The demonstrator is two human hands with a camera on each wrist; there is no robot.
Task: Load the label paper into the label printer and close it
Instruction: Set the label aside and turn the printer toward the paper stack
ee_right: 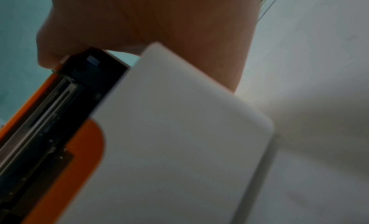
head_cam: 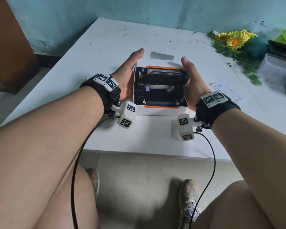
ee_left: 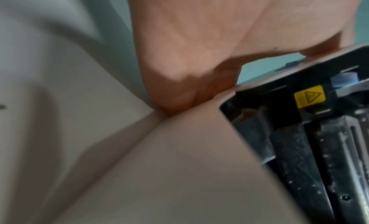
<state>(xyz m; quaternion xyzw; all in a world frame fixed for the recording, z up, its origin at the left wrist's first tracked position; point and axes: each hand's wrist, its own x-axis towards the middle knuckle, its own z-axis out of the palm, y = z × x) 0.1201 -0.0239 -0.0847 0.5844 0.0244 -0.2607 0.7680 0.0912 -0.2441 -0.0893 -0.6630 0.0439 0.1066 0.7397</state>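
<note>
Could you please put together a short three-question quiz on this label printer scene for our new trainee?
1. True or false: the label printer has its lid shut.
2. Multiple choice: where are the printed labels? A) inside the printer; B) flat on the table, right of the right hand; C) held in the left hand.
3. Fill in: the trim round the printer's opening is coloured ____.

Key
1. False: the lid is raised and the black inside shows.
2. B
3. Orange
</note>
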